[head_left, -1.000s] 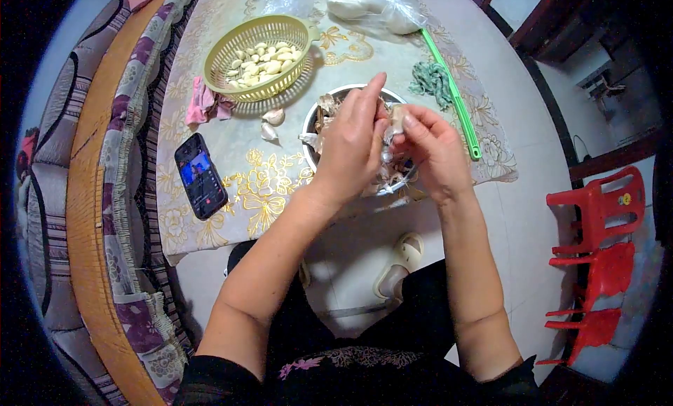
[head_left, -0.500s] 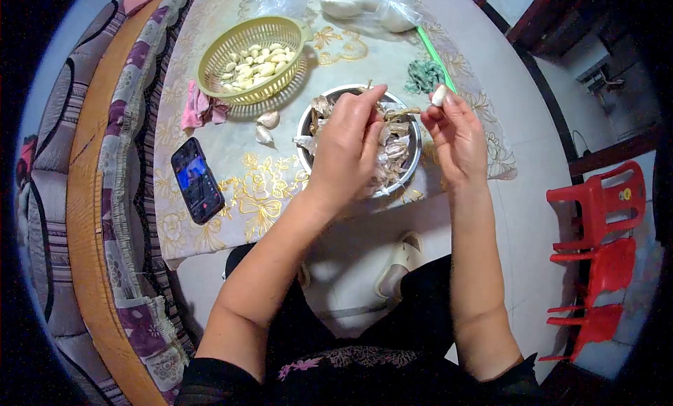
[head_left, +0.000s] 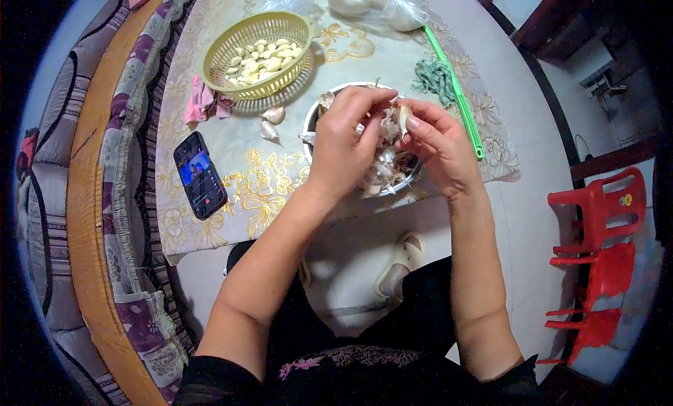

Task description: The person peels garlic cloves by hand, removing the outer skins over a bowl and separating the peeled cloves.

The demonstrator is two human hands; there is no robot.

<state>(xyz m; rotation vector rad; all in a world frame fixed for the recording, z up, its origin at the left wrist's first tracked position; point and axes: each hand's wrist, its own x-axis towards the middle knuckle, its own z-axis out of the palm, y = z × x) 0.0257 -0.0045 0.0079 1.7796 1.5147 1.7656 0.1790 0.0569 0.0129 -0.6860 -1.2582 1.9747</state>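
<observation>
My right hand (head_left: 449, 150) pinches a pale garlic clove (head_left: 403, 120) between thumb and fingers, over the right side of a round bowl (head_left: 378, 192). Papery garlic skins (head_left: 382, 173) fill the bowl. Beside the clove, my left hand (head_left: 347, 136) is closed with its fingers curled over the bowl; what its fingertips hold is hidden. Two unpeeled garlic cloves (head_left: 269, 131) lie on the tablecloth to the left. Farther back, a yellow-green plastic basket (head_left: 259, 91) contains many peeled cloves (head_left: 263, 64).
A phone (head_left: 200, 175) with a lit screen lies at the left. A pink cloth (head_left: 200, 101) sits by the basket. Behind the bowl are plastic bags (head_left: 382, 7), a green stick-like tool (head_left: 459, 94) and green netting (head_left: 434, 80). Red chairs (head_left: 596, 217) stand right.
My right hand has moved left and down with the clove, from beside the bowl to over it, close to my left hand. The dry stem at my left fingertips no longer shows.
</observation>
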